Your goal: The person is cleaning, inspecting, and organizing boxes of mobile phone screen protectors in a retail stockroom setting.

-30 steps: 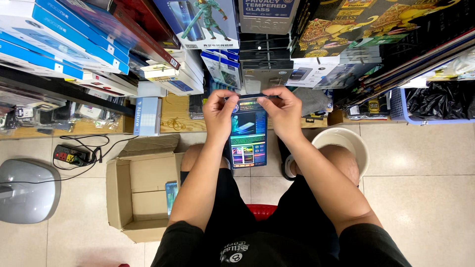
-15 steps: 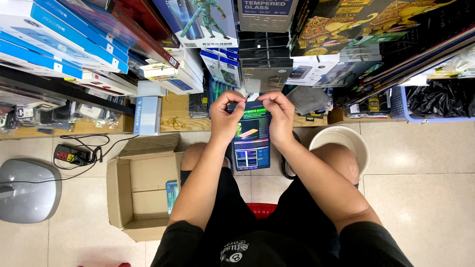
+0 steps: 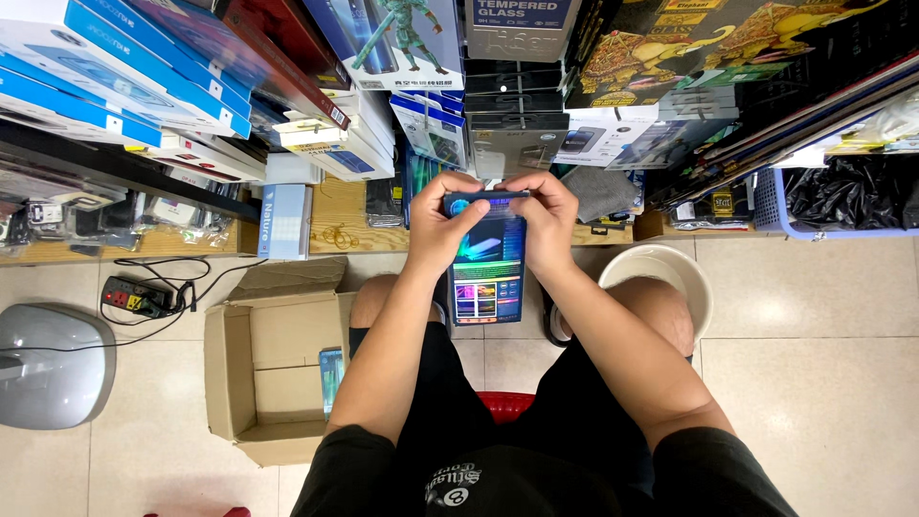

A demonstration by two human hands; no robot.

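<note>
Both hands are up at the top edge of the flat blue package (image 3: pixel 486 268), held upright between the knees, in front of the shelf (image 3: pixel 345 215). The left hand (image 3: pixel 442 218) is closed on the top left corner, thumb laid across the upper edge. The right hand (image 3: pixel 548 215) pinches the top right corner, fingers curled over the rim. This looks like the opening step: both grips sit right at the flap end, and the flap itself can't be made out under the fingers. The next move, by my reading, calls for a firm hold on the body with one hand while the other works the top loose, gently, since a thin pack like this could bend. Down to the left, an open cardboard box (image 3: pixel 273 369) sits on the floor with another small blue pack inside. A white bucket (image 3: pixel 661 273) stands just beside the right knee.
</note>
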